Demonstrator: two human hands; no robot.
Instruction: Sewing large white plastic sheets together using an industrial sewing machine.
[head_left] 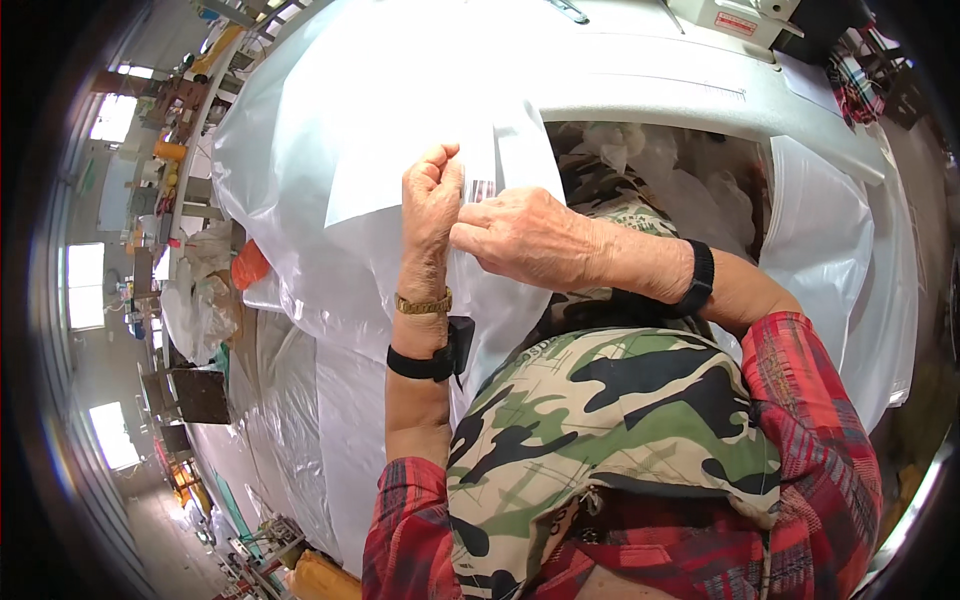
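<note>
My left hand is closed over a white sheet, fingers curled toward the far side. Close against its wrist, my right hand is also closed, its fingertips bunched together. What either hand grips is hidden by the fingers. Just beyond the right knuckles shows a small white label with dark bars. Beneath the sheet, translucent white plastic spreads over the work surface and hangs down at the left. Glare washes out much of the white material.
A white machine stands on the pale tabletop at the far right. More plastic sheeting drapes over the right edge. Crumpled clear bags and an orange piece lie at the left. A camouflage apron covers my lap.
</note>
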